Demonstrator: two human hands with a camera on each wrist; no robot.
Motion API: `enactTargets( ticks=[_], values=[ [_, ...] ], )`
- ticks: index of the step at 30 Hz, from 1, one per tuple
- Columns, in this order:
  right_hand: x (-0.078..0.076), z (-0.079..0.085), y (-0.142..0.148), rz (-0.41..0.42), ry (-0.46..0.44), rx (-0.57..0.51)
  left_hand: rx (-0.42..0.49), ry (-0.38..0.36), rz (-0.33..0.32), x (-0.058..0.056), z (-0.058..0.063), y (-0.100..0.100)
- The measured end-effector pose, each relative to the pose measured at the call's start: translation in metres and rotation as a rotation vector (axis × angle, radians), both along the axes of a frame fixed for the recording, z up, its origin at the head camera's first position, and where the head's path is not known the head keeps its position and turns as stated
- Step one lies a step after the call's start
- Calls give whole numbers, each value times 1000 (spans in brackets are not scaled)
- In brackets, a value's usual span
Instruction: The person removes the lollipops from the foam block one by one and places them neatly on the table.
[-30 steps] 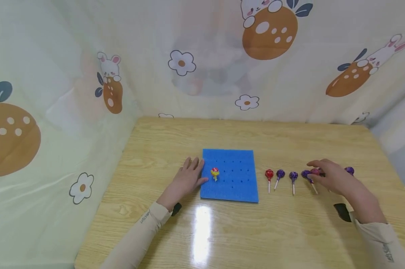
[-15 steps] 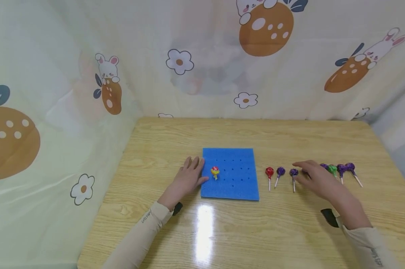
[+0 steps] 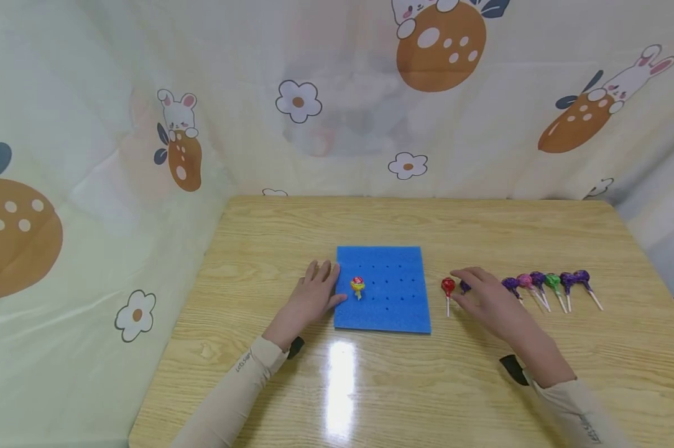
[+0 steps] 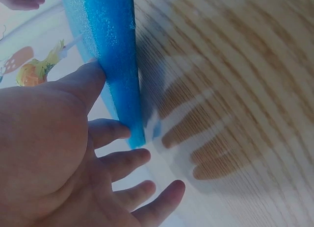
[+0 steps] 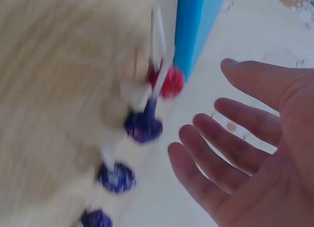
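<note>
A square blue foam board (image 3: pixel 395 318) with rows of small holes lies mid-table. One yellow-and-red lollipop (image 3: pixel 357 286) stands in its left part. My left hand (image 3: pixel 313 300) rests at the board's left edge, fingers straight, with the thumb (image 4: pixel 86 82) against the foam. My right hand (image 3: pixel 490 305) hovers empty over the lollipops right of the board, its fingers spread and relaxed. Its fingertips are just right of a red lollipop (image 3: pixel 448 285). Beneath it a purple lollipop (image 3: pixel 464 287) is partly covered; the right wrist view shows this purple lollipop (image 5: pixel 143 127) beside the red one.
Farther right, the row goes on with a pink lollipop (image 3: pixel 524 281), a green lollipop (image 3: pixel 553 281) and several purple ones, sticks toward me. The wooden table (image 3: pixel 281 230) meets a patterned curtain (image 3: pixel 348 124) at its back and left.
My right hand has swept left along the lollipop row, from the pink one to near the red one, uncovering those on the right. The left hand stays at the board's edge.
</note>
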State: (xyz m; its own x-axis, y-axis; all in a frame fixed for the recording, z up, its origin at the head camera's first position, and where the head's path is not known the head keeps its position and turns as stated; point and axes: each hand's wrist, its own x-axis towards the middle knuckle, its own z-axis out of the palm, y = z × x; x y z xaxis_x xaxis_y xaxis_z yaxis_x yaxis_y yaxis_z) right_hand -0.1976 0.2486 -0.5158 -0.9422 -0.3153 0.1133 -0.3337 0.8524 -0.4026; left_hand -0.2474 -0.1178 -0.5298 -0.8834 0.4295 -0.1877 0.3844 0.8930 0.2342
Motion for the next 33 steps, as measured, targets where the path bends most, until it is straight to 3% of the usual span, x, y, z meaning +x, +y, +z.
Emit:
enactTargets(
  ticks=[11,21,33],
  values=[
    [2,-12,-43,161,228,9,7,-12,9,2,1,0],
    [-3,-7,-78,228,271,23,4,-14,10,0,0,1],
    [-27,-4,-125,414,440,0,-16,7,-6,-2,0,1]
  ],
)
